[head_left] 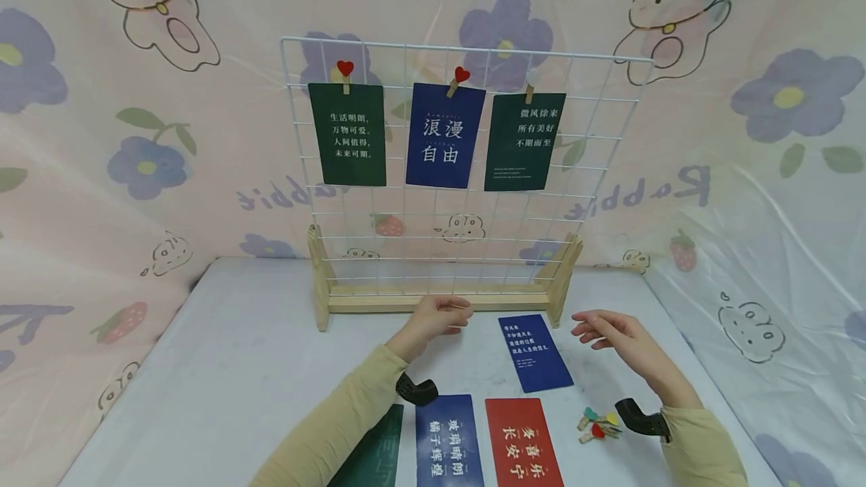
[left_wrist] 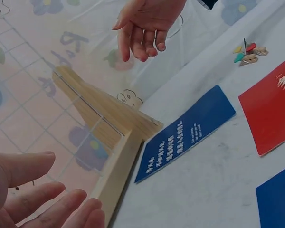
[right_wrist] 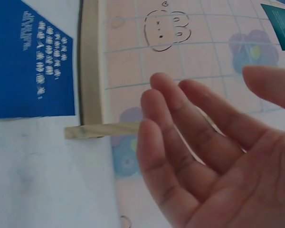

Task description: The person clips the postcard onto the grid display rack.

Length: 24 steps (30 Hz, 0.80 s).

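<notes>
1. Landmark: the wire rack (head_left: pixel 379 305), standing on the worktop (head_left: pixel 203 367) on wooden feet.
2. Done, by the look of it: three cards hang along the rack's upper part, namely a left-hand green card (head_left: pixel 348 135), a middle blue card (head_left: pixel 445 136) and a right-hand green card (head_left: pixel 525 143), each under a small clip at its top edge.
3. Apparently left: four cards off the rack. A loose blue card (head_left: pixel 536 353) lies just in front of its right end; nearer the person, a row holds a flat green card (head_left: pixel 372 451), partly behind a sleeve, a flat blue card (head_left: pixel 449 440) and a red card (head_left: pixel 524 442).
4. Spare clips (head_left: pixel 599 424) lie heaped in front of the rack, beyond its right end; their count is hard to tell.
5. The left hand (head_left: pixel 433 320), before the rack's base, is empty, fingers loosely spread.
6. The right hand (head_left: pixel 625 343), off the rack's right foot, is empty too, fingers relaxed and gently bent.
7. So the hanging looks a little under half done.
</notes>
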Available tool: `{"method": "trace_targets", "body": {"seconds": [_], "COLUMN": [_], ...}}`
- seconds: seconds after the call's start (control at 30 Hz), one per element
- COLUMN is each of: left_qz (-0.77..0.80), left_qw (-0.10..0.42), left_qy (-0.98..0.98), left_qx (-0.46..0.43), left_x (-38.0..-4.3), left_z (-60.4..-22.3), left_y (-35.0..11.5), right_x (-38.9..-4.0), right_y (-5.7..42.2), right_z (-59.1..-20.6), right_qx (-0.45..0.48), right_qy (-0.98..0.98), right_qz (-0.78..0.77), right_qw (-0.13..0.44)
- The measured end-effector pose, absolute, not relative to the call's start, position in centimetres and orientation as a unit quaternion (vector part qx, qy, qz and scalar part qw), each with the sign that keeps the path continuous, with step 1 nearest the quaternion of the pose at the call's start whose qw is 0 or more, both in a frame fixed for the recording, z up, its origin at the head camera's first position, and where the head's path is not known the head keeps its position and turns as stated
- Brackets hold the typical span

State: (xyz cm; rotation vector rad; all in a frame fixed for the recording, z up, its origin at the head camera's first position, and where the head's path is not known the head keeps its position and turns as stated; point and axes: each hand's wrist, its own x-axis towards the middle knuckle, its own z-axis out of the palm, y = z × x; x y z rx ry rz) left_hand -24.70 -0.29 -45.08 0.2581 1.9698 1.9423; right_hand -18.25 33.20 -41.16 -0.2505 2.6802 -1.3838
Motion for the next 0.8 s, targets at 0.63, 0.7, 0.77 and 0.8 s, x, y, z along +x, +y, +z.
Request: {"method": "trace_targets", "body": {"seconds": [0.63, 0.7, 0.77, 0.8], "left_qz": [0.693, 0.692, 0.690, 0.690], "left_qw": [0.216, 0.219, 0.222, 0.224], "left_qy": [0.685, 0.686, 0.687, 0.686], "left_qx": [0.052, 0.050, 0.049, 0.048], "left_x": [-24.9, -24.9, -24.9, -24.9], "left_z": [-47.7, -47.8, -47.8, -47.8], "left_y": [1.7, 2.0, 2.2, 2.4], "right_x": [-15.7, -15.4, -15.2, -15.1], "right_y": [35.3, 35.5, 35.7, 35.8], "right_z": [-44.4, -44.6, -44.8, -44.9], "right_qx": [-0.027, -0.030, -0.028, -0.027], "right_qy": [0.873, 0.871, 0.871, 0.871], "right_qz": [-0.462, -0.462, -0.460, -0.460], "right_qw": [0.154, 0.163, 0.170, 0.173]}}
